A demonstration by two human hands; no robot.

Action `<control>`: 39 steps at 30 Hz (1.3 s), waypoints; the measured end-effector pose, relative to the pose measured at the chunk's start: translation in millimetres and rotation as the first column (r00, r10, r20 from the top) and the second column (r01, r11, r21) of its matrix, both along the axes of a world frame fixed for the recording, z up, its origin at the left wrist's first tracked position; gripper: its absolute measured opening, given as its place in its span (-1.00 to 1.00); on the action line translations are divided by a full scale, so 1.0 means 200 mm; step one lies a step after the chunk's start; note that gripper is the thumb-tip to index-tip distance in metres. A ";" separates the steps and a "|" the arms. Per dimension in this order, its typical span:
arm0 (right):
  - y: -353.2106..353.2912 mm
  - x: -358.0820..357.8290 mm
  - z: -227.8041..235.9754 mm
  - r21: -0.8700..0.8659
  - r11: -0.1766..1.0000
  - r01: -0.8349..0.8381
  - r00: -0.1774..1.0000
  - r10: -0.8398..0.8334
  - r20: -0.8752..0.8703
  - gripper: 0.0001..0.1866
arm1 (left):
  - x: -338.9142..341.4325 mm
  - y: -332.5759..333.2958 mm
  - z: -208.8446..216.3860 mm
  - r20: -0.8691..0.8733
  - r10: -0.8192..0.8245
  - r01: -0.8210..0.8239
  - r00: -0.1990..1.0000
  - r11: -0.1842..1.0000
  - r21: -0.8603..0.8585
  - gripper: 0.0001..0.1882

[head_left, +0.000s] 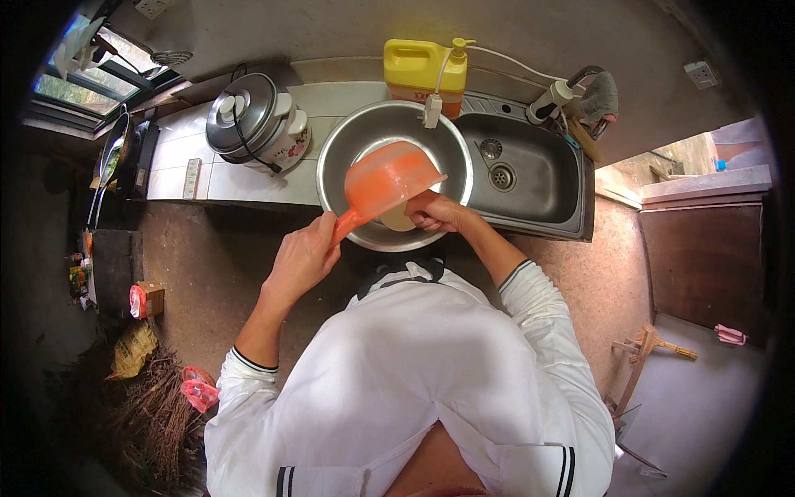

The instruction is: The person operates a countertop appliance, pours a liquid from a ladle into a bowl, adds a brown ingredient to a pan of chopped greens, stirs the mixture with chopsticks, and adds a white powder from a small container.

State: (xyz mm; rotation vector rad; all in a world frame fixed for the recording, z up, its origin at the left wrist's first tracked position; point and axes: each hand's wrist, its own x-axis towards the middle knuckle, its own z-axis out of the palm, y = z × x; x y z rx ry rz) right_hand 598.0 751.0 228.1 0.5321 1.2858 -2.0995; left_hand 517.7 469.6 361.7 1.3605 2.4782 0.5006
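A: Where does the work centre?
B: On an orange dipper (389, 174), tipped on its side over a wide steel basin (339, 132), its mouth facing downward beside the right hand (437, 213).

A: And the grip?
B: The left hand (303, 253) closes firmly around the dipper's handle. The right hand curls loosely just below the rim; whether it holds anything, one cannot tell.

A: How far along is it?
B: Midway, by the look of it. The dipper is up and tilted, and a pale patch (397, 219) shows low in the basin. The dipper is not yet set down; whether anything remains inside it is hidden.

A: And around them?
B: The basin sits on the tiled bench (236, 180), between a lidded pot (286, 149) and a steel sink (538, 170), a yellow pump jug (404, 70) just behind.
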 end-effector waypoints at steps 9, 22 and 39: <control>0.00 0.00 -0.03 0.009 0.999 -0.052 0.999 0.052 0.007 -0.47 | 0.01 -0.01 0.00 -0.006 -0.002 0.002 1.000 1.000 0.002 -0.68; 0.00 0.01 -0.02 0.016 1.000 -0.008 0.999 0.009 -0.035 -0.75 | 0.02 -0.01 0.00 -0.010 -0.004 0.004 1.000 1.000 0.015 -0.69; -0.04 0.00 -0.07 0.048 0.998 -0.050 0.995 0.046 0.086 -0.75 | 0.05 -0.09 -0.07 0.013 0.038 -0.038 0.999 0.999 0.002 -0.67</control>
